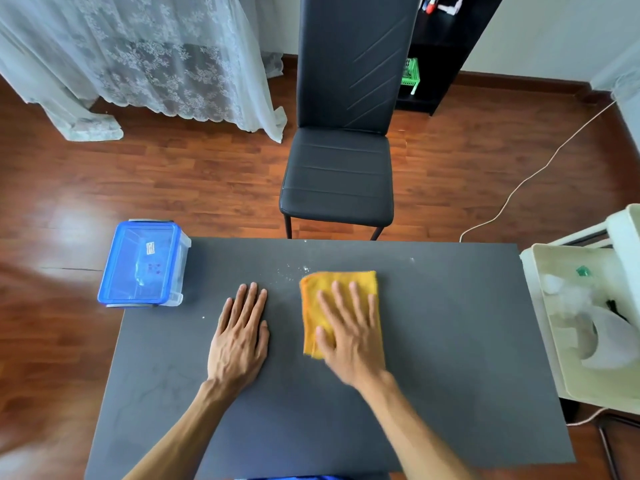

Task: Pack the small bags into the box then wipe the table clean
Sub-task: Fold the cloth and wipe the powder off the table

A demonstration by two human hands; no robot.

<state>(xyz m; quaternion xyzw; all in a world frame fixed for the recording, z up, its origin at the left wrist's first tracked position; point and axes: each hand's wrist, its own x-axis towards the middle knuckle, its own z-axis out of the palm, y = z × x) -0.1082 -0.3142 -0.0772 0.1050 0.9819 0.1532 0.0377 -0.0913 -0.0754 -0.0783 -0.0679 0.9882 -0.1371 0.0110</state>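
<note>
Yellow cloth (341,289) under right hand (349,336), crumbs (294,270) ahead, box (143,263) left

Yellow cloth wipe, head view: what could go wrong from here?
1. White crumbs lie just beyond the yellow cloth, near the table's far edge; a forward stroke may push them onto the floor.
2. The blue-lidded box overhangs the far left corner; a leftward sweep could knock it off.
3. The right hand presses flat, fingers open, so the cloth could slip or bunch.
</note>
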